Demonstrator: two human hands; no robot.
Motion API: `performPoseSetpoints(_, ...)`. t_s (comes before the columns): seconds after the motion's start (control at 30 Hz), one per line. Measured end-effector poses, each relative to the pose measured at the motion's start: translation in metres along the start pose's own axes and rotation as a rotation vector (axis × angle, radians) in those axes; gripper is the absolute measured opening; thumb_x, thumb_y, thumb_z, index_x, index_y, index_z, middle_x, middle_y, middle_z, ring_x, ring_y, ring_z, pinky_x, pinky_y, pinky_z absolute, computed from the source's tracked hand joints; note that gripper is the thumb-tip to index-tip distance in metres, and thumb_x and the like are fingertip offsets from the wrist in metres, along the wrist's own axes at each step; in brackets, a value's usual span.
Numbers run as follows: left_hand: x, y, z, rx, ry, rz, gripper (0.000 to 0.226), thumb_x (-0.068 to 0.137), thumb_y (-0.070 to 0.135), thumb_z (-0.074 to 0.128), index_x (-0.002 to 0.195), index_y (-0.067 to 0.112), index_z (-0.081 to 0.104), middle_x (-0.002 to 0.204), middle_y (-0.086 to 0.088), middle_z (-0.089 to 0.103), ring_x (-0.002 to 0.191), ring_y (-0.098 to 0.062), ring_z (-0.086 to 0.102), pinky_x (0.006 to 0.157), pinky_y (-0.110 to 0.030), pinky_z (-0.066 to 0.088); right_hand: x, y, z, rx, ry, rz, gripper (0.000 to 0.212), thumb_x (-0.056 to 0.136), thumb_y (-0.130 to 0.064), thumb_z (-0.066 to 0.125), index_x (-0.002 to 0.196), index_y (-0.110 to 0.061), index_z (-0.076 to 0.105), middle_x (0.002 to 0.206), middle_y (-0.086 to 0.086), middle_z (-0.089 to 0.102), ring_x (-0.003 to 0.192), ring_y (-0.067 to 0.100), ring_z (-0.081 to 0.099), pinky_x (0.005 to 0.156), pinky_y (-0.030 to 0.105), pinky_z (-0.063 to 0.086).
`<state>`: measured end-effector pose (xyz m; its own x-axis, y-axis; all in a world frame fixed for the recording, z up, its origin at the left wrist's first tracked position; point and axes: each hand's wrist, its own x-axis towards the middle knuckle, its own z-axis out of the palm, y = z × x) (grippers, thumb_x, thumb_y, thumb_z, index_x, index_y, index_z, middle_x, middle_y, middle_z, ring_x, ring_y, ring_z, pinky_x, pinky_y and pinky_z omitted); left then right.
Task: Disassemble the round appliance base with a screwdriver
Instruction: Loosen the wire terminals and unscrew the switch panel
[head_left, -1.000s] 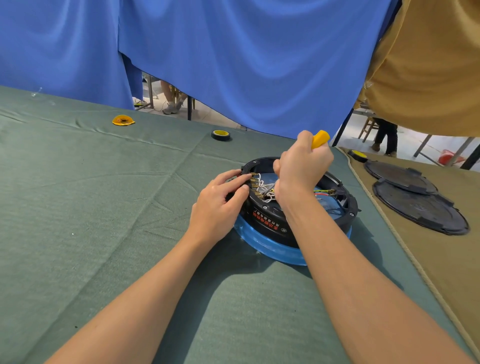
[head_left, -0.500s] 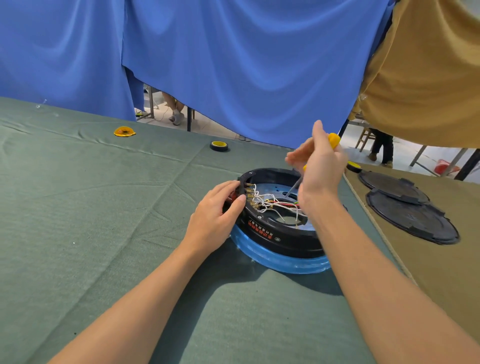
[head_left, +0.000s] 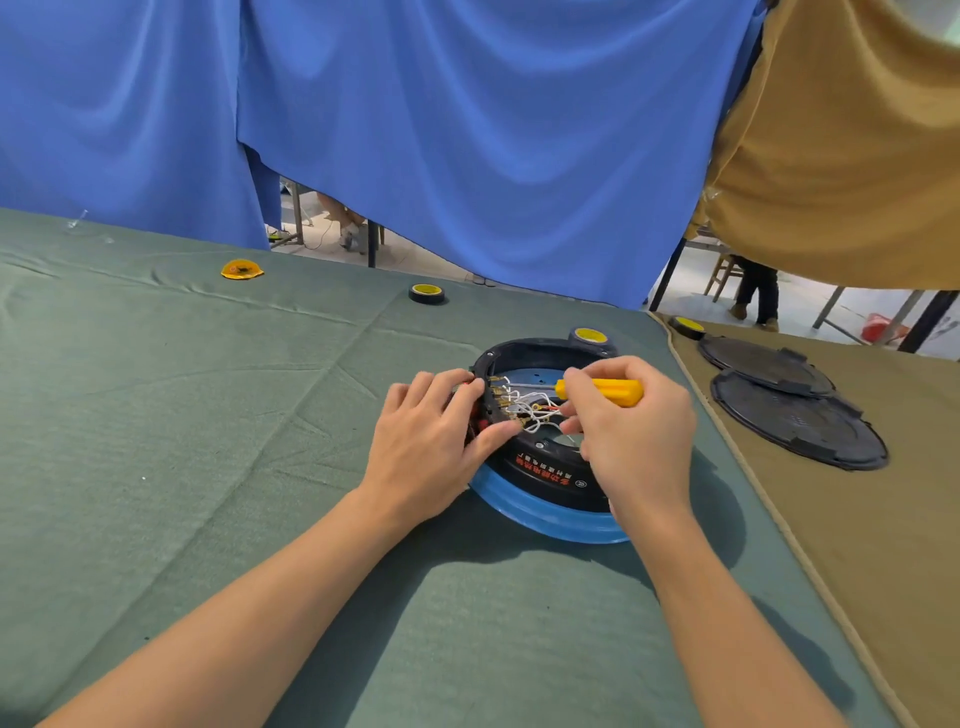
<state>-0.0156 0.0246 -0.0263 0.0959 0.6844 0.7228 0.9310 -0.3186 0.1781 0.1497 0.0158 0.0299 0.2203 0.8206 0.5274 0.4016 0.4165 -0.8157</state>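
Observation:
The round appliance base (head_left: 540, 473), black with a blue lower rim and red lettering, lies open on the green cloth. White and coloured wires (head_left: 530, 408) with brass terminals show inside it. My left hand (head_left: 431, 447) grips the base's left wall, thumb on the rim near the terminals. My right hand (head_left: 628, 431) holds a yellow-handled screwdriver (head_left: 602, 391) lying nearly level, its metal shaft pointing left toward the terminals.
Two black round covers (head_left: 795, 415) lie on the tan cloth at the right. Tape rolls (head_left: 427, 293) sit behind the base and near the cloth seam. A yellow piece (head_left: 241, 270) lies far left. Blue and tan curtains hang behind.
My right hand has lowered and turned the screwdriver from upright to nearly level, pointing left into the base. My left hand stays on the base's left wall.

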Motion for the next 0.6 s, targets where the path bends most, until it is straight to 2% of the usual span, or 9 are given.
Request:
performPoseSetpoints(0.03, 0.0007, -0.0001, -0.0005, 0.004, -0.019, 0.01, 0.07, 0.089, 0.064, 0.038, 0.112, 0.005, 0.066, 0.127, -0.01, 0.062, 0.114, -0.03, 0.058, 0.087, -0.043, 0.046, -0.0007, 0.001, -0.0009, -0.025, 0.008, 0.005, 0.012, 0.08, -0.03, 0.067, 0.069, -0.031, 0.062, 0.059, -0.007, 0.067, 0.056, 0.013, 0.067, 0.07, 0.047, 0.056)
performPoseSetpoints(0.1, 0.0018, -0.001, 0.0009, -0.068, -0.105, -0.008, 0.079, 0.084, 0.071, 0.037, 0.12, 0.004, 0.061, 0.143, -0.01, 0.049, 0.131, -0.027, 0.044, 0.099, -0.043, 0.041, -0.0008, 0.0014, -0.0017, -0.038, 0.027, 0.012, 0.014, 0.079, -0.029, 0.065, 0.065, -0.03, 0.06, 0.059, -0.006, 0.066, 0.058, 0.014, 0.065, 0.067, 0.046, 0.057)
performPoseSetpoints(0.17, 0.0025, -0.0022, 0.0022, -0.181, -0.209, -0.06, 0.092, 0.08, 0.08, 0.033, 0.131, 0.006, 0.051, 0.153, -0.005, 0.037, 0.14, -0.021, 0.034, 0.109, -0.04, 0.034, -0.002, 0.0017, -0.0006, -0.038, 0.038, 0.006, 0.017, 0.08, -0.03, 0.063, 0.064, -0.026, 0.058, 0.057, -0.004, 0.064, 0.056, 0.015, 0.064, 0.065, 0.046, 0.056)
performPoseSetpoints(0.3, 0.0013, -0.0034, 0.0027, -0.258, -0.267, -0.111, 0.103, 0.069, 0.083, 0.029, 0.142, 0.011, 0.038, 0.159, 0.002, 0.027, 0.134, -0.022, 0.041, 0.106, -0.035, 0.033, -0.0075, 0.0036, 0.0009, -0.046, 0.043, -0.041, 0.023, 0.085, -0.028, 0.061, 0.064, -0.02, 0.055, 0.055, -0.001, 0.063, 0.051, 0.012, 0.063, 0.061, 0.045, 0.056)
performPoseSetpoints(0.43, 0.0013, -0.0035, 0.0027, -0.256, -0.265, -0.092, 0.103, 0.071, 0.082, 0.028, 0.149, 0.016, 0.032, 0.16, 0.005, 0.024, 0.139, -0.017, 0.037, 0.109, -0.036, 0.034, -0.0098, 0.0035, 0.002, -0.053, 0.01, -0.071, 0.024, 0.085, -0.029, 0.059, 0.064, -0.019, 0.055, 0.055, -0.002, 0.063, 0.051, 0.016, 0.063, 0.074, 0.052, 0.052)
performPoseSetpoints(0.5, 0.001, -0.0036, 0.0031, -0.259, -0.267, -0.092, 0.103, 0.071, 0.082, 0.027, 0.15, 0.017, 0.031, 0.16, 0.006, 0.022, 0.141, -0.016, 0.034, 0.11, -0.038, 0.033, -0.0098, 0.0025, 0.0023, -0.069, -0.002, -0.081, 0.023, 0.085, -0.029, 0.059, 0.064, -0.019, 0.055, 0.055, 0.002, 0.063, 0.055, 0.021, 0.063, 0.076, 0.054, 0.051)
performPoseSetpoints(0.6, 0.0012, -0.0041, 0.0031, -0.266, -0.27, -0.106, 0.103, 0.07, 0.083, 0.027, 0.15, 0.018, 0.031, 0.16, 0.007, 0.021, 0.141, -0.017, 0.035, 0.111, -0.041, 0.035, -0.0097, 0.001, 0.0008, -0.074, -0.002, -0.091, 0.022, 0.084, -0.026, 0.06, 0.064, -0.018, 0.055, 0.057, 0.004, 0.063, 0.056, 0.024, 0.063, 0.068, 0.05, 0.053)
